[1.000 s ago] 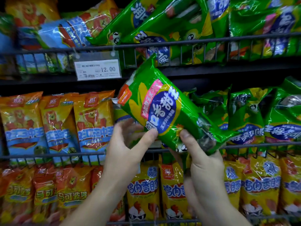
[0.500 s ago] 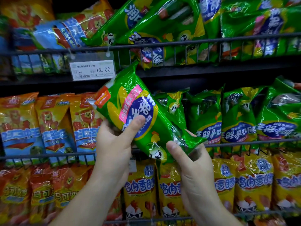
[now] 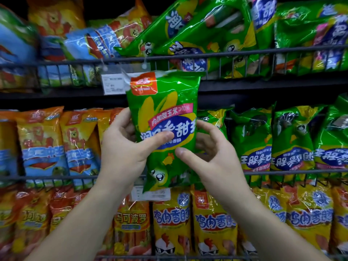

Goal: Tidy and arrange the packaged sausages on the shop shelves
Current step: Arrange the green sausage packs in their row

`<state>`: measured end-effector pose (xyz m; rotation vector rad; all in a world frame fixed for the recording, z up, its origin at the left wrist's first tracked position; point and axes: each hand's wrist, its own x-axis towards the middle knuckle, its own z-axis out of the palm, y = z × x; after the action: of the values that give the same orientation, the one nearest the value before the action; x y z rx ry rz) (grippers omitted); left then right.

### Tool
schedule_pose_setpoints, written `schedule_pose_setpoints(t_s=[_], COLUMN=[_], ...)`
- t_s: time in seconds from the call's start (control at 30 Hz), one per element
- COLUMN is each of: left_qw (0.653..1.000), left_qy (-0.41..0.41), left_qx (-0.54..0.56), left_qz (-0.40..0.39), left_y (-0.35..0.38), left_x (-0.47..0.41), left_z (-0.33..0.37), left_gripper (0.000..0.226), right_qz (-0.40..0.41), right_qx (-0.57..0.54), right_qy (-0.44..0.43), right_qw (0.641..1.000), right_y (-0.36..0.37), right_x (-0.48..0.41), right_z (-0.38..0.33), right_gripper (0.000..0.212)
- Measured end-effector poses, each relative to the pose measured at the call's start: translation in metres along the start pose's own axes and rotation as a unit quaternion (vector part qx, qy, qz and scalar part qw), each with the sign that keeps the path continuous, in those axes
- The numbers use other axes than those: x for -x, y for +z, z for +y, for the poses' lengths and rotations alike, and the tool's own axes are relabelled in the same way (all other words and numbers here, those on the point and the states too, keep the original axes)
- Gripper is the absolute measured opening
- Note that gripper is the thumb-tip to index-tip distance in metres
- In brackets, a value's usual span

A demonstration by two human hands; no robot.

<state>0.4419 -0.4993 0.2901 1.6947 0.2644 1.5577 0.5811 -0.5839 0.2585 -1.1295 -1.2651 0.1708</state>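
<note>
A green corn-sausage packet point(image 3: 165, 102) stands upright in front of the middle shelf, held between both hands. My left hand point(image 3: 126, 147) grips its left edge, thumb across the blue label. My right hand point(image 3: 211, 157) holds the right edge from behind, thumb on the front lower part. Behind it on the middle shelf stand more green packets point(image 3: 291, 140), their labels upside down. Orange-and-blue packets point(image 3: 43, 144) fill the left of that shelf.
The top shelf holds slanted green packets point(image 3: 197, 29) and blue-orange ones point(image 3: 94, 42) behind a wire rail point(image 3: 282, 50). A price tag point(image 3: 114, 83) hangs there. The bottom shelf carries yellow chicken-sausage packets point(image 3: 214, 221) and orange packets point(image 3: 30, 217).
The green packet has turned from a slant to upright, label right way up, and moved left in front of the price tag. Both hands shifted with it.
</note>
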Motion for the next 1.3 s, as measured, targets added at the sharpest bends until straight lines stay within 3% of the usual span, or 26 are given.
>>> schedule_pose_setpoints(t_s=[0.27,0.53,0.73,0.93,1.07,1.23,1.3], left_qw=[0.998,0.994,0.99,0.985,0.985,0.982,0.969], left_qy=[-0.009,-0.023,-0.051,-0.058,-0.052,-0.008,0.044], left_qx=[0.016,-0.047,-0.095,-0.149,-0.165,-0.189,-0.242], left_qz=[-0.052,-0.091,-0.09,-0.064,-0.008,0.02,0.038], left_y=[-0.011,-0.023,-0.029,-0.024,-0.022,-0.012,-0.01], left_x=[-0.025,-0.037,-0.039,-0.038,-0.038,-0.029,-0.027], left_z=[-0.004,-0.026,-0.046,-0.058,-0.061,-0.07,-0.075], left_gripper=[0.054,0.052,0.059,0.064,0.086,0.087,0.085], right_qz=[0.018,0.036,0.04,0.036,0.023,0.019,0.026], right_qx=[0.029,0.057,0.189,0.333,0.385,0.407,0.404], right_qy=[-0.047,-0.035,-0.048,-0.076,-0.072,-0.063,-0.076], right_qw=[0.998,0.997,0.98,0.939,0.92,0.911,0.911], right_y=[0.014,0.025,0.026,0.032,0.032,0.03,0.03], right_x=[-0.031,-0.037,-0.034,-0.034,-0.035,-0.038,-0.036], right_z=[0.007,0.027,0.037,0.035,0.032,0.03,0.034], right_gripper=[0.065,0.057,0.055,0.07,0.08,0.085,0.081])
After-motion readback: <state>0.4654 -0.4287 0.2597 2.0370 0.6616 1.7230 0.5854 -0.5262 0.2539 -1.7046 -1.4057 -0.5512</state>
